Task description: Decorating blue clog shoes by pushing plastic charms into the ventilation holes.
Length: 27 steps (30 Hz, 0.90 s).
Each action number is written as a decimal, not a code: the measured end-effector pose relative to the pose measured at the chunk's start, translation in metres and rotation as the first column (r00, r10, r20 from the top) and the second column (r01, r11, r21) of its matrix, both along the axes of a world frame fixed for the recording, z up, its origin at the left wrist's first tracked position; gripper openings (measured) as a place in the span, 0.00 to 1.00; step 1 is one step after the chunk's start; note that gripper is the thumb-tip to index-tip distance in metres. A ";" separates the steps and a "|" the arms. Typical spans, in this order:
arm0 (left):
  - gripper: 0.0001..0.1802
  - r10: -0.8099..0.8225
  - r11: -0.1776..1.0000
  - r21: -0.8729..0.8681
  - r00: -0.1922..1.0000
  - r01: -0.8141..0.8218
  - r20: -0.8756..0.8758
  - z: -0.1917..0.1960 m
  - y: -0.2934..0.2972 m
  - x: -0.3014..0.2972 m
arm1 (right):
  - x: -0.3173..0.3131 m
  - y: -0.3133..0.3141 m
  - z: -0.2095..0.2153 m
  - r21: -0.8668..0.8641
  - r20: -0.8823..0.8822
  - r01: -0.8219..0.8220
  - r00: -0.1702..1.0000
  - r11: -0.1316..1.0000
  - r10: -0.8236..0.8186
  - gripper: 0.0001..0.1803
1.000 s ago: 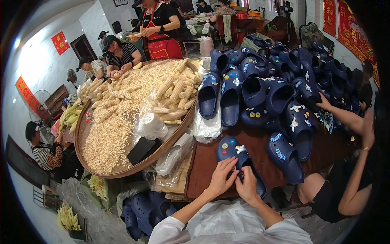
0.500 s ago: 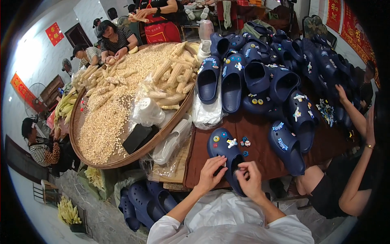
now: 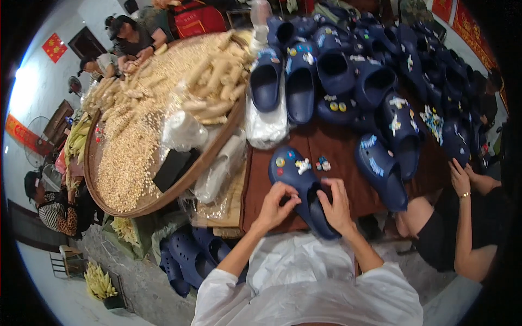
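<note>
While the left hand (image 3: 276, 207) pinches closed, contents unclear, the right hand (image 3: 339, 207), now uncurled, apparently steadies the centre-frame clog (image 3: 298, 178).

Left head fisheye | looked down and forward | left hand (image 3: 275, 207) and right hand (image 3: 338, 209) showed near | wall (image 3: 41, 81) bent at rim
</note>
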<state>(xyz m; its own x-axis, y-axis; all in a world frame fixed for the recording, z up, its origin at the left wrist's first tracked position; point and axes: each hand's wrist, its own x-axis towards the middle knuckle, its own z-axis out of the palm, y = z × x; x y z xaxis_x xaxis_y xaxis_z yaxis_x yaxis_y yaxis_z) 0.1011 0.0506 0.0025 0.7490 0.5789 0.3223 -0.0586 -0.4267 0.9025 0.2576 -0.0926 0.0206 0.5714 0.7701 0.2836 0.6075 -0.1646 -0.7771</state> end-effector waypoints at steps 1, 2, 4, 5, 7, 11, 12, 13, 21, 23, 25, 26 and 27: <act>0.09 -0.028 0.999 0.043 1.000 0.028 -0.002 0.005 0.004 0.001 | -0.001 -0.003 0.000 -0.005 0.055 -0.008 0.998 1.000 0.009 0.16; 0.09 -0.030 1.000 0.004 1.000 0.030 0.001 0.001 0.006 0.002 | 0.001 -0.003 -0.003 -0.029 0.063 0.002 0.998 1.000 0.000 0.16; 0.09 0.013 0.995 0.100 1.000 -0.013 0.008 0.003 0.005 0.002 | 0.000 -0.005 -0.008 -0.092 0.045 0.014 0.999 0.996 -0.010 0.16; 0.09 0.042 0.990 0.136 0.998 -0.047 0.042 -0.003 0.004 0.003 | 0.003 0.000 -0.011 -0.086 0.039 0.016 0.999 0.996 -0.012 0.16; 0.09 0.144 0.989 -0.032 0.986 -0.142 0.078 -0.022 -0.009 0.005 | 0.005 0.004 -0.014 -0.090 0.022 0.021 1.000 0.996 -0.019 0.16; 0.08 0.378 0.809 -0.506 0.924 -0.300 0.058 -0.032 -0.021 -0.004 | 0.007 0.000 -0.016 -0.101 0.037 0.026 0.999 0.995 -0.023 0.17; 0.08 0.378 0.803 -0.511 0.925 -0.307 0.037 -0.035 -0.017 -0.010 | 0.009 -0.003 -0.016 -0.111 0.003 0.016 1.000 0.994 -0.016 0.18; 0.07 0.391 0.815 -0.488 0.918 -0.312 0.067 -0.024 -0.014 -0.011 | 0.008 -0.006 -0.016 -0.122 -0.032 0.004 0.999 0.992 -0.008 0.18; 0.10 0.258 0.965 -0.090 0.953 -0.246 0.156 0.043 0.026 0.031 | 0.020 0.014 0.030 0.169 -0.297 -0.042 0.950 0.985 0.092 0.17; 0.13 0.110 0.967 0.220 0.989 -0.129 0.100 0.063 0.022 0.050 | 0.021 0.028 0.040 0.222 -0.424 -0.082 0.889 0.972 0.172 0.17; 0.17 -0.003 0.963 0.268 0.999 -0.011 0.053 0.072 0.011 0.065 | 0.024 0.042 0.047 0.296 -0.615 -0.174 0.718 0.939 0.326 0.16; 0.17 -0.004 0.945 0.328 0.999 -0.012 0.050 0.071 0.010 0.070 | 0.026 0.044 0.044 0.303 -0.621 -0.174 0.710 0.937 0.332 0.14; 0.17 -0.007 0.922 0.386 0.999 -0.013 0.049 0.070 0.009 0.073 | 0.026 0.044 0.042 0.303 -0.621 -0.172 0.710 0.937 0.331 0.14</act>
